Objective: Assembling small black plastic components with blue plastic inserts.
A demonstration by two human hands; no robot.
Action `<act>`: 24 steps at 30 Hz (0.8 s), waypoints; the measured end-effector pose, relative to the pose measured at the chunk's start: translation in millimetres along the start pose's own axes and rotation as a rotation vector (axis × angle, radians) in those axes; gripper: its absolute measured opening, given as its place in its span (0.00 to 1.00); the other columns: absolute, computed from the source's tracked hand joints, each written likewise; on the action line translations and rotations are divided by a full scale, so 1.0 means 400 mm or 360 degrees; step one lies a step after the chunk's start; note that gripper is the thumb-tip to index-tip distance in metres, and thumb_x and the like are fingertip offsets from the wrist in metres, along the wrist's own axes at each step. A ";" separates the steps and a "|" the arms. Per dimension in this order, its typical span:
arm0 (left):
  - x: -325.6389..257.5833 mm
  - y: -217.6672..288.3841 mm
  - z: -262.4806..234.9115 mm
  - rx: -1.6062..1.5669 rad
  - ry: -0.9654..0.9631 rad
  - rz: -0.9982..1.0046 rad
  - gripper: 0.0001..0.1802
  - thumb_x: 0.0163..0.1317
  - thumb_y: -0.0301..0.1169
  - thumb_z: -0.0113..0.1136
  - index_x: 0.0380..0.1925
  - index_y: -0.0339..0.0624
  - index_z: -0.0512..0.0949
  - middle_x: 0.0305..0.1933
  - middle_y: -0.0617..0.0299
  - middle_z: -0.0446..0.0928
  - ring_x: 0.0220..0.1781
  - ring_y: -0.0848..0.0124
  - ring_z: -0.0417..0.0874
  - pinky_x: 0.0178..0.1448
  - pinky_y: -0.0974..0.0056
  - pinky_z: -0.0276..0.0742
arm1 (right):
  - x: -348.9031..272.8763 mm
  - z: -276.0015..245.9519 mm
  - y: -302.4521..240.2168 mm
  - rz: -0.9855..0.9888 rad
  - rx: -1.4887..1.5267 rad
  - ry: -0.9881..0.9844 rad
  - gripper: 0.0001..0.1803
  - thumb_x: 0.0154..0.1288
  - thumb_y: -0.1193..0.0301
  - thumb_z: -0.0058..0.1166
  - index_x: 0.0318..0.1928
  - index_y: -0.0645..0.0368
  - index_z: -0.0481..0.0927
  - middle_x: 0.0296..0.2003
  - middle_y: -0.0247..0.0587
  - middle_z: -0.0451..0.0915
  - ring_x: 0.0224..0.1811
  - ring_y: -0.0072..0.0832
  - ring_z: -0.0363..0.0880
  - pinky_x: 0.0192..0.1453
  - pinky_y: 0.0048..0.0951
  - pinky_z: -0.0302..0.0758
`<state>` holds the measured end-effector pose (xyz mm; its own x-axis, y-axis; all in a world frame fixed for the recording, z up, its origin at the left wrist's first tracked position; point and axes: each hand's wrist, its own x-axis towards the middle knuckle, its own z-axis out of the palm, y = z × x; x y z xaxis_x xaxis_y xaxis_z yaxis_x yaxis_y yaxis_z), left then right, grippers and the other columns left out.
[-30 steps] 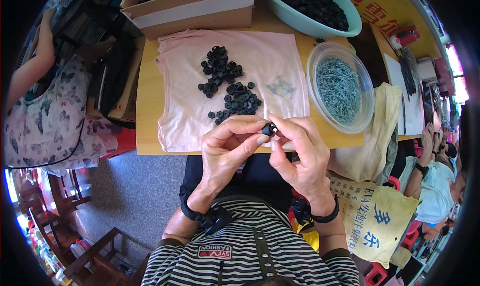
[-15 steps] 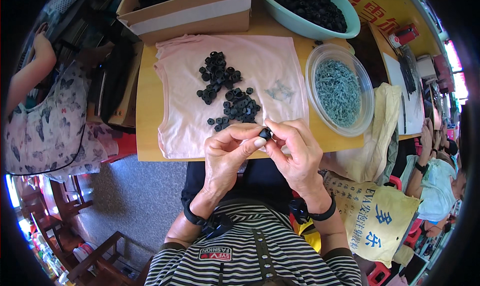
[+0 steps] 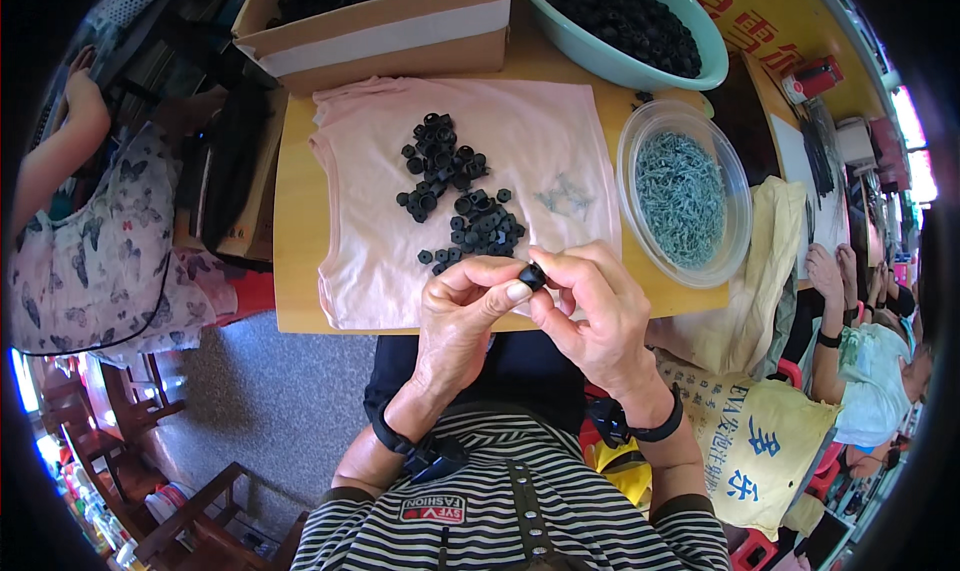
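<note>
Above the near edge of the cloth, a small black plastic cap sits between my fingertips. My left hand pinches it with thumb and index finger. From the other side, my right hand has its index fingertip on the cap's top, with its thumb a little below. Whether a smaller piece is in the right fingers cannot be made out. Just beyond my hands, a loose heap of black plastic caps and small hexagonal black pieces lies on a pale pink cloth. Several thin silvery screws lie right of the heap.
A round clear tub full of bluish screws stands at the right. At the back are a cardboard box and a pale green basin, both holding black pieces. People sit at left and right. A printed sack lies low right.
The cap has tipped between my fingers, showing more of its dark side. My right thumb has drawn slightly down from it. The person at right has moved their hands.
</note>
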<state>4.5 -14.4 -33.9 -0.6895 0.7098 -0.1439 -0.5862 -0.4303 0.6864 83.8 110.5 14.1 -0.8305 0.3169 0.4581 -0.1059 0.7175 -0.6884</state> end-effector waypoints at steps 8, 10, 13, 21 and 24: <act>-0.007 -0.013 0.018 -0.0153 0.0029 -0.0047 0.09 0.56 0.19 0.63 0.38 0.36 0.80 0.42 0.56 0.81 0.44 0.71 0.81 0.53 0.67 0.76 | -0.014 -0.001 0.001 -0.0014 -0.0047 0.0015 0.20 0.46 0.86 0.61 0.43 0.66 0.78 0.31 0.41 0.75 0.28 0.32 0.75 0.29 0.28 0.73; -0.006 -0.018 0.018 -0.0160 0.0061 -0.0055 0.09 0.56 0.19 0.63 0.38 0.36 0.80 0.42 0.56 0.81 0.44 0.72 0.80 0.53 0.68 0.76 | -0.014 0.001 0.003 0.0012 -0.0022 0.0039 0.19 0.46 0.86 0.61 0.43 0.65 0.78 0.30 0.41 0.75 0.27 0.33 0.75 0.28 0.29 0.72; 0.003 -0.019 0.017 0.0013 0.0045 0.0035 0.09 0.58 0.20 0.62 0.40 0.35 0.80 0.43 0.56 0.80 0.45 0.72 0.80 0.53 0.68 0.75 | -0.003 -0.011 0.007 0.0070 -0.0059 -0.0030 0.17 0.49 0.83 0.61 0.43 0.64 0.79 0.29 0.41 0.75 0.27 0.32 0.74 0.29 0.28 0.72; 0.039 0.075 -0.042 0.0752 0.0290 0.0327 0.10 0.66 0.28 0.55 0.44 0.34 0.79 0.44 0.60 0.79 0.42 0.76 0.78 0.48 0.73 0.73 | 0.279 -0.151 0.131 0.0261 -0.0554 0.0174 0.12 0.60 0.70 0.57 0.42 0.63 0.81 0.33 0.44 0.79 0.31 0.27 0.77 0.36 0.24 0.72; 0.046 0.103 -0.052 0.0930 0.0308 0.0323 0.11 0.66 0.29 0.55 0.43 0.33 0.79 0.42 0.61 0.79 0.39 0.77 0.77 0.45 0.73 0.73 | 0.364 -0.206 0.236 0.0191 -0.0905 0.0236 0.14 0.63 0.68 0.53 0.43 0.65 0.80 0.36 0.48 0.79 0.37 0.38 0.79 0.45 0.32 0.73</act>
<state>-41.1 -30.6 -23.0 -0.8583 0.5097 -0.0591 -0.1460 -0.1322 0.9804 -2.0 275.5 62.0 -0.7290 0.4699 0.4977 0.3269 0.8779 -0.3500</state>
